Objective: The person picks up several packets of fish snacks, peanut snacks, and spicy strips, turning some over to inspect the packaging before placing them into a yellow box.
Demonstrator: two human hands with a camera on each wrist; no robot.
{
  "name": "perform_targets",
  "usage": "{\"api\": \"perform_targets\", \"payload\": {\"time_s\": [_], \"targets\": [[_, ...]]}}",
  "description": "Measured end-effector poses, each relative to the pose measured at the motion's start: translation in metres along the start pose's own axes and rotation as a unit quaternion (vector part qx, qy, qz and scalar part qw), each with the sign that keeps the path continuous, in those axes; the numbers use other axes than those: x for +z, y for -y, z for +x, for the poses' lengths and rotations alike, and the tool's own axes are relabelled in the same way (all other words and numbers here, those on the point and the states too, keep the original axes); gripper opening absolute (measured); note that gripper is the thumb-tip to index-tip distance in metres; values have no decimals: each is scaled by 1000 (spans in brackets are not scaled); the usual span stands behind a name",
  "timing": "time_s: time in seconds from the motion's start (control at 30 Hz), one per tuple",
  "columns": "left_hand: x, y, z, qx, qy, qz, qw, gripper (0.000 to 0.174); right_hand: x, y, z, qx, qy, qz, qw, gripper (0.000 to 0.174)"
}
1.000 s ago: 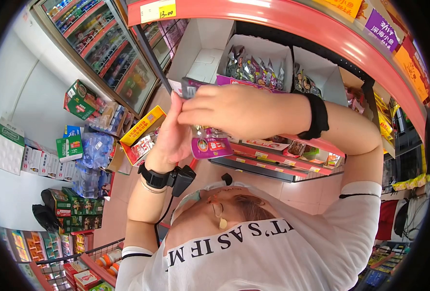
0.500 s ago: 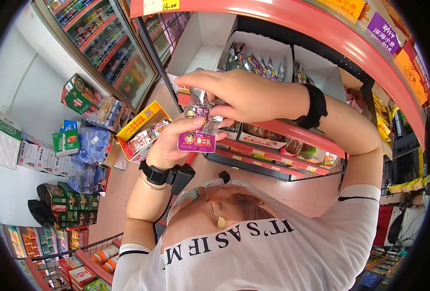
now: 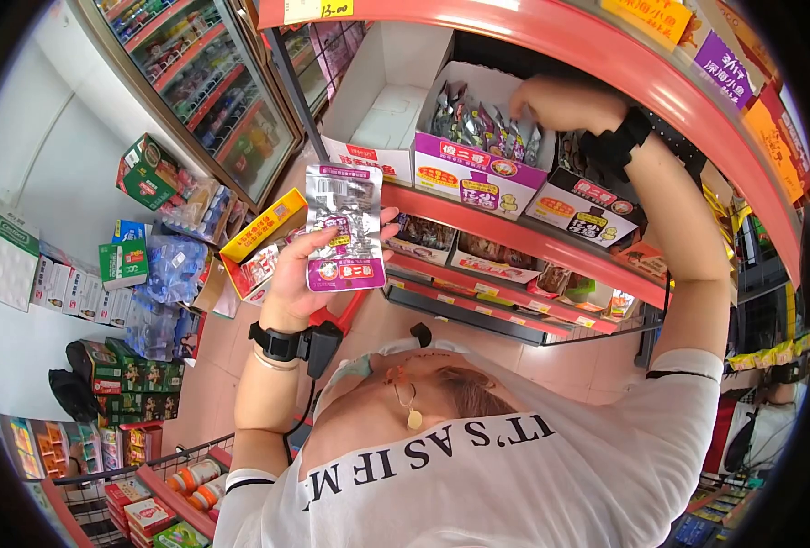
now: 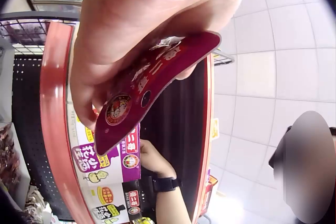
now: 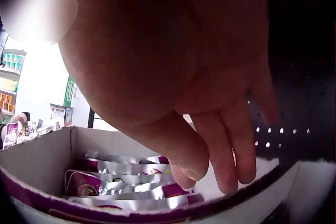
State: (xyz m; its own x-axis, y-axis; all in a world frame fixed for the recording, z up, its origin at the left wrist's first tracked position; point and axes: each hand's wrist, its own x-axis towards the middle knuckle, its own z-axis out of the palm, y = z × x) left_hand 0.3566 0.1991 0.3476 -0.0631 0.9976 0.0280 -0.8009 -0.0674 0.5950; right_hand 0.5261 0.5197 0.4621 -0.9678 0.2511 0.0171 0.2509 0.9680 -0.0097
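In the head view my left hand (image 3: 291, 281) holds a silver and purple foil snack packet (image 3: 344, 228), thumb across its front and fingers behind it. Its purple end (image 4: 157, 82) bows in the left wrist view, close under the palm. My right hand (image 3: 565, 104) reaches to the back right of a white and purple display box (image 3: 487, 181) on the shelf. Foil packets (image 3: 480, 126) stand in a row inside that box. From the right wrist, extended fingers (image 5: 223, 155) point down inside the box beside the packets (image 5: 131, 184), with nothing in their grasp.
To the left of the packet box is a white box (image 3: 391, 119); to the right, a black and white one (image 3: 583, 215). A red shelf edge (image 3: 514, 27) crosses above. Below are lower shelves (image 3: 505, 301) with goods. A yellow carton (image 3: 263, 233) lies beyond my left wrist.
My right hand has left the packet and moved right to the display box. The left hand keeps the packet, now turned flat with its face in full sight.
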Motion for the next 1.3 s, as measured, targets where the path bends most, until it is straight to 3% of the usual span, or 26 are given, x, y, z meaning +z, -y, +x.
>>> {"api": "perform_targets", "payload": {"time_s": [0.1, 0.2, 0.33, 0.53, 0.63, 0.7, 0.73, 0.8, 0.83, 0.9, 1.0, 1.13, 1.2, 1.23, 1.3], "targets": [[4, 2, 1, -3, 5, -14, 1000, 56, -1, 13, 4, 75, 94, -61, 991, 32], [6, 2, 2, -6, 3, -8, 1000, 54, -1, 12, 10, 89, 82, -135, 983, 34], [8, 2, 3, -7, 2, 4, 1000, 53, 2, 10, 6, 61, 46, -127, 989, 30], [13, 4, 7, -12, 7, 9, 1000, 53, 15, 12, 17, 102, 124, -217, 963, 19], [9, 4, 7, -12, 9, 3, 1000, 53, 7, 5, 12, 49, 132, -166, 976, 11], [7, 5, 8, -9, 8, -3, 1000, 52, 4, -11, 9, 3, 44, 42, 998, 5], [6, 5, 8, -7, 6, -7, 1000, 52, 1, -11, 5, 1, 46, 41, 998, 5], [9, 6, 10, -6, 0, -13, 1000, 51, -16, -4, -8, -44, -69, 133, 988, 5], [10, 7, 11, -7, -4, -16, 1000, 51, -24, 0, -13, -49, -66, 135, 987, 5], [10, 10, 13, -8, 4, -32, 999, 50, -36, 11, -19, -127, -195, 161, 959, 8], [12, 11, 17, -8, 19, -45, 999, 50, -44, 37, -25, -171, -261, 231, 921, 7], [15, 13, 20, -9, 33, -42, 999, 53, -29, 58, -16, -181, -193, 378, 887, 9], [16, 12, 19, -45, 37, -70, 996, 52, -30, 86, -15, -207, -46, 410, 887, 9], [12, 15, 17, -23, -2, -18, 1000, 51, -32, 100, -16, -222, -9, 349, 911, 8], [17, 15, 16, -28, 5, -55, 998, 51, -15, 115, -9, -267, 12, 301, 915, 14]]}}
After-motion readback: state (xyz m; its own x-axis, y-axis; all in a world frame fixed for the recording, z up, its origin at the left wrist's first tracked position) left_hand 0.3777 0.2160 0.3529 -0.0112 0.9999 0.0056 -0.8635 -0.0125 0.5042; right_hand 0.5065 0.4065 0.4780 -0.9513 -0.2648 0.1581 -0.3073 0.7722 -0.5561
